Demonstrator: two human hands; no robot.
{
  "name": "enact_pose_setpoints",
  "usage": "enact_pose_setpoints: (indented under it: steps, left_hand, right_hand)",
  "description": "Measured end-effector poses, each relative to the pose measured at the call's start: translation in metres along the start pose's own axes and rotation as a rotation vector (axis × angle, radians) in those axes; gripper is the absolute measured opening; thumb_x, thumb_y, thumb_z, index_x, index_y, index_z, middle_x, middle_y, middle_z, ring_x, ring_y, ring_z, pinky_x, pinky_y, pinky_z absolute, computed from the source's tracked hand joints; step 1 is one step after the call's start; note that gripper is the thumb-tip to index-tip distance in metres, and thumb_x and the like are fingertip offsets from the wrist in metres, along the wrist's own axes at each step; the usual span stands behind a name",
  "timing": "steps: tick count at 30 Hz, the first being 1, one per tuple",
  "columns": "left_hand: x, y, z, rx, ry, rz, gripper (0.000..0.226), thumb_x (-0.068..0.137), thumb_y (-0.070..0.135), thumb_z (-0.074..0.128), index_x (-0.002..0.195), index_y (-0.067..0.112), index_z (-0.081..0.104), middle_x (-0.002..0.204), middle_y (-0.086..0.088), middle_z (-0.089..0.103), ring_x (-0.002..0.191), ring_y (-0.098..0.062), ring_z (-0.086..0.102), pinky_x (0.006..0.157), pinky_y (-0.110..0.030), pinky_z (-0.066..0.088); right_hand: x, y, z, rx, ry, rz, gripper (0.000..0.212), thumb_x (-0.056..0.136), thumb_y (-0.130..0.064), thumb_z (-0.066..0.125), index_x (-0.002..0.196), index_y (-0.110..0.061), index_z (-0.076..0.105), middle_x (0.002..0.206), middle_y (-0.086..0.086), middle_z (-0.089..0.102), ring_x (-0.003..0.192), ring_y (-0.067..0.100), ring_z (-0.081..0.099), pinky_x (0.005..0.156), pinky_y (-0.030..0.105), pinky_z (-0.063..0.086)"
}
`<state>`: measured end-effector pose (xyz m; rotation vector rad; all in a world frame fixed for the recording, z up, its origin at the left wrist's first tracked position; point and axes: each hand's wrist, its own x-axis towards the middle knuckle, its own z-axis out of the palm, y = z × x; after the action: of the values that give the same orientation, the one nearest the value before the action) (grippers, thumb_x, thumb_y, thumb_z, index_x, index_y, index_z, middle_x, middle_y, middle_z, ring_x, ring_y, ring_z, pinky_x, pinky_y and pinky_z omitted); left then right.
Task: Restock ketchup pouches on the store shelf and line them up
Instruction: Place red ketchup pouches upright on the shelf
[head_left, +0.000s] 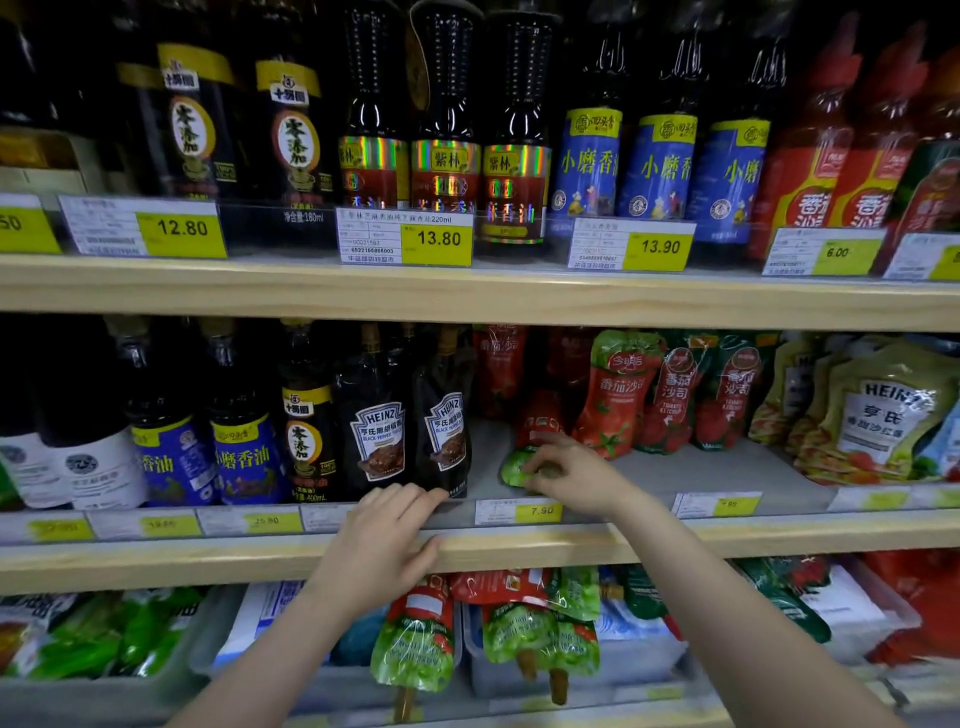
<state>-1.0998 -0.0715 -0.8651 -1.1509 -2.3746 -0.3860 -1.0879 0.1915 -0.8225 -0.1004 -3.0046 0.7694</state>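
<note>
Step in hand: placing one ketchup pouch (524, 457) on the middle shelf (467, 551); restocking looks underway, lining up not yet done.
Landmark: yellow 7.90 price tag (519, 512) on the front edge of that shelf.
Ketchup pouch: lies tipped over on the shelf just behind the tag, green bottom toward the front, red top pointing back.
Right hand (566, 475): just behind and right of the tag, fingers curled onto the pouch's green end, gripping it.
Left hand (384, 540): left of the tag, fingers straight and relaxed, resting on the shelf edge, holding nothing.
Standing pouches (618, 395): upright row behind and right of the tag, leaning unevenly.
Gap: bare shelf floor directly behind the tag, beside two black Heinz pouches (410, 436) to its left.
Spare stock: more red-and-green pouches (415, 639) hang below the tag, on the lower level.
Next move calls for: likely standing the tipped pouch upright in the gap, label forward, then squaring it with the row.
</note>
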Motion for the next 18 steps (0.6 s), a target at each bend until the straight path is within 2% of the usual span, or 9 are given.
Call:
enact_pose_setpoints:
  steps: [2,4,6,9,13,18]
  left_hand:
    - [0.000,0.001,0.002,0.003,0.018,-0.010,0.042,0.082,0.036,0.056,0.118,0.015,0.059,0.093,0.008,0.060,0.083,-0.012,0.057,0.076,-0.026,0.045]
    - [0.000,0.003,0.004,0.005,0.029,-0.017,0.043,0.082,0.041,0.048,0.116,0.017,0.060,0.091,0.009,0.059,0.081,-0.010,0.056,0.076,-0.022,0.043]
    - [0.000,0.003,0.005,0.007,0.042,-0.017,0.042,0.082,0.041,0.048,0.115,0.017,0.060,0.090,0.010,0.059,0.081,-0.009,0.056,0.077,-0.021,0.041]
    - [0.000,0.002,0.006,-0.002,0.058,-0.011,0.041,0.079,0.036,0.058,0.114,0.015,0.060,0.090,0.008,0.059,0.080,-0.011,0.057,0.076,-0.024,0.043]
    - [0.000,0.003,0.004,0.006,0.046,-0.023,0.043,0.082,0.040,0.046,0.114,0.016,0.060,0.090,0.009,0.058,0.081,-0.010,0.055,0.077,-0.023,0.041]
    - [-0.001,0.004,0.004,-0.025,0.025,-0.057,0.041,0.083,0.040,0.050,0.117,0.017,0.058,0.094,0.010,0.056,0.087,-0.009,0.053,0.081,-0.024,0.040]
  right_hand:
    - [0.000,-0.003,0.001,0.042,0.097,0.099,0.050,0.070,-0.044,0.074,0.114,-0.025,0.057,0.137,0.003,0.040,0.120,0.023,0.046,0.099,0.030,0.040]
    - [0.003,-0.008,0.003,0.041,0.122,0.188,0.070,0.062,-0.045,0.079,0.124,-0.029,0.049,0.129,0.005,0.041,0.114,0.025,0.050,0.094,0.031,0.044]
    - [0.007,-0.015,0.005,0.007,0.099,0.235,0.076,0.062,-0.038,0.080,0.129,-0.031,0.043,0.130,0.009,0.039,0.114,0.028,0.050,0.093,0.032,0.044]
    - [0.010,-0.021,0.007,0.017,0.089,0.269,0.074,0.065,-0.026,0.079,0.129,-0.027,0.042,0.133,0.011,0.035,0.115,0.032,0.049,0.093,0.034,0.046]
    - [0.001,-0.024,0.005,0.061,0.206,0.260,0.063,0.064,-0.021,0.074,0.122,-0.023,0.050,0.122,0.009,0.039,0.104,0.032,0.052,0.087,0.037,0.050]
    - [-0.021,-0.025,-0.008,0.166,0.370,0.161,0.044,0.064,-0.015,0.073,0.107,-0.016,0.064,0.114,0.011,0.049,0.100,0.027,0.054,0.077,0.023,0.040]
